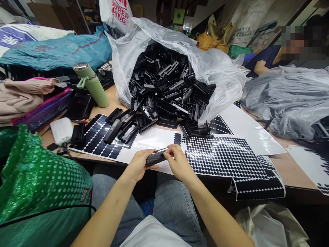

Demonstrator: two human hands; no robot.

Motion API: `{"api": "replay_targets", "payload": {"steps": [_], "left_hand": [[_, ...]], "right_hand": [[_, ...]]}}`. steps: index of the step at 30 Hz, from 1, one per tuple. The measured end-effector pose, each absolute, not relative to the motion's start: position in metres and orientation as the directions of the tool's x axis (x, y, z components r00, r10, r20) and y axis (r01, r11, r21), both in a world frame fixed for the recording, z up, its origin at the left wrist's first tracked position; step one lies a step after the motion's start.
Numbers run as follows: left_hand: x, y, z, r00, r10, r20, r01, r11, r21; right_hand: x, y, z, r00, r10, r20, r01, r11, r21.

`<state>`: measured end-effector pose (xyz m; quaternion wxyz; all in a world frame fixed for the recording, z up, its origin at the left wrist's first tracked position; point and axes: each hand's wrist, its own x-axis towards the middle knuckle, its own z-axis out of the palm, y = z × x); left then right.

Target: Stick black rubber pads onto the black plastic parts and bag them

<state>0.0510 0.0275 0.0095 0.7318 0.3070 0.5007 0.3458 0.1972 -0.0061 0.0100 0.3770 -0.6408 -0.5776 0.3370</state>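
White shirt (154, 235) and jeans (171, 197) nearest, green bag (43, 171) at left, beige bag (275, 228) low at right. Part (155, 158) is above the lap at the front edge of the bench (279, 163): black, elongated, ribbed face showing, lying roughly crosswise. Left hand (140, 164) grip pinches its left end, thumb on top, fingers beneath. Right hand (178, 161) grip pinches at its right end, thumb and forefinger close together; can't tell if anything small sits between them.

Just past the hands: dot sheet (221, 154) at right, rows of black rounds; sticker sheet (102, 147) at left, larger black pieces. Loose parts (128, 132) lie across the sticker sheet, some overlapping. White box (61, 131) with a cable sits left of it.

Farther: green bottle (96, 91), tilted in view. Clear bag (218, 68) lies open toward the hands, heaped with black parts (164, 85). Another clear bag (288, 96) to its right, teal bag (56, 51) far left. Beyond the right-hand bag, a person (264, 58) in dark top.
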Motion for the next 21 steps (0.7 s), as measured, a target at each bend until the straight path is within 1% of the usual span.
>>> {"api": "replay_targets", "payload": {"steps": [4,9,12,13,15,18,19,21], "left_hand": [[0.053,0.025,0.008,0.259,0.815,-0.519,-0.194,0.57,0.798],[0.056,0.022,0.008,0.25,0.813,-0.527,-0.181,0.573,0.799],[0.058,0.021,0.004,0.233,0.815,-0.53,-0.195,0.573,0.796],[0.058,0.022,0.002,0.225,0.816,-0.532,-0.203,0.574,0.794],[0.058,0.025,-0.005,0.185,0.82,-0.541,-0.208,0.571,0.794],[0.057,0.032,-0.015,0.09,0.827,-0.555,-0.198,0.561,0.804],[0.056,0.034,-0.018,0.075,0.827,-0.557,-0.197,0.56,0.805],[0.054,0.036,-0.022,0.07,0.826,-0.559,-0.207,0.56,0.802]], "right_hand": [[0.199,-0.007,0.007,0.123,0.992,0.016,0.49,-0.047,-0.871],[0.193,-0.014,0.01,0.131,0.99,-0.047,0.512,-0.108,-0.852],[0.194,-0.013,0.004,0.128,0.992,-0.003,0.535,-0.072,-0.842],[0.197,-0.01,-0.001,0.147,0.989,0.027,0.545,-0.059,-0.836],[0.207,0.0,-0.012,0.256,0.963,0.087,0.583,-0.082,-0.808],[0.227,0.019,-0.031,0.445,0.888,0.116,0.667,-0.242,-0.704],[0.232,0.024,-0.037,0.471,0.875,0.11,0.686,-0.286,-0.669],[0.24,0.031,-0.045,0.483,0.87,0.101,0.707,-0.32,-0.63]]}}
